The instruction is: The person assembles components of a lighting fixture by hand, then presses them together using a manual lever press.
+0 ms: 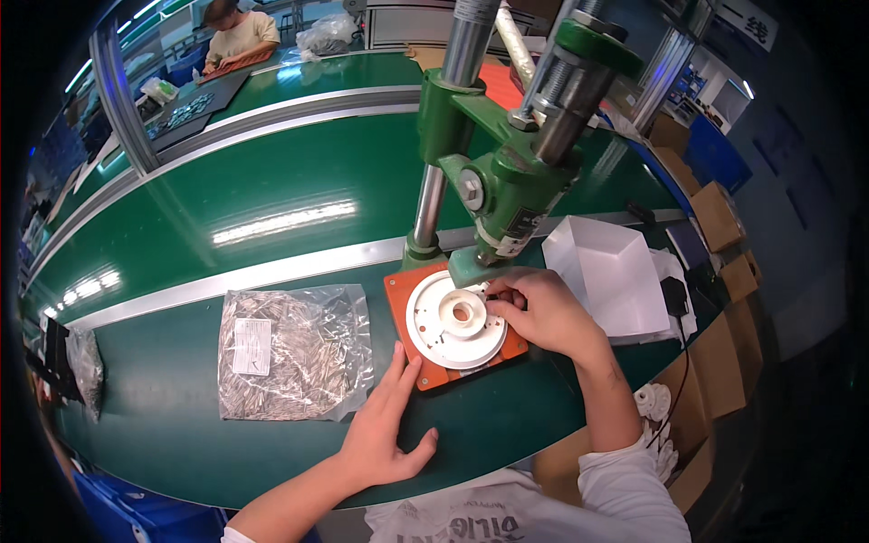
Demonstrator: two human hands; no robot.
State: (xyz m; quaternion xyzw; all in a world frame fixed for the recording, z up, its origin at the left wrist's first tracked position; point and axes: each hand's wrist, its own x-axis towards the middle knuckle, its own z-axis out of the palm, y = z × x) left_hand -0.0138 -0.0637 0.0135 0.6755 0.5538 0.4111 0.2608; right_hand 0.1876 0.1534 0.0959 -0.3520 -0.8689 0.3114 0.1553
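A round white plastic part (pixel 431 339) with a raised hub and a hole in its middle lies on an orange-red base plate (pixel 399 299). Over its far edge hangs the pale green block at the foot of a green hand press (pixel 520 185). My right hand (pixel 554 315) is at the right of the hub, thumb and fingers pinched together; whatever sits between them is too small or hidden to name. My left hand (pixel 385 434) rests on the green bench with fingers stretched out and thumb apart, fingertips by the plate's near left edge, holding nothing.
Left of the plate lies a clear bag of thin metal pins (pixel 299 362). A white open box (pixel 615 276) stands at the right, with cardboard cartons (pixel 706 389) and white parts beyond the bench edge. Across the green conveyor, another person (pixel 240 41) works at a bench.
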